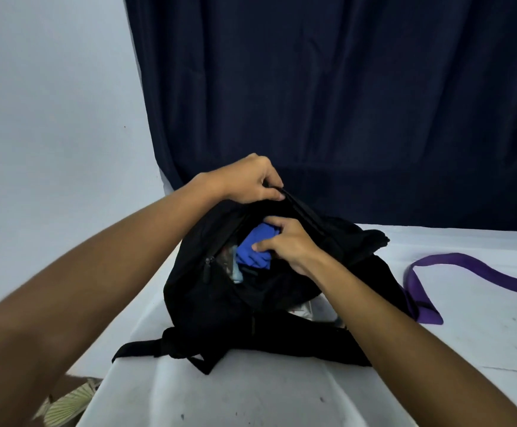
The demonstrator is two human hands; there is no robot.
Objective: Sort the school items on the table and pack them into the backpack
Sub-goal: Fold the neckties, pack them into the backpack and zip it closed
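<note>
A: Why is the right hand (285, 241) in the black backpack (220, 303) on the table (251, 396)?

B: It grips a blue item (252, 252), likely tucking it inside.

A: And the left hand (249, 180) beyond?

B: It pinches the top edge, apparently holding the mouth open.

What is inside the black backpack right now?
In the open backpack a bright blue item shows, gripped by the right hand, with a pale item beside it. The left hand pinches the rim open. Anything deeper is hidden by dark fabric.
</note>
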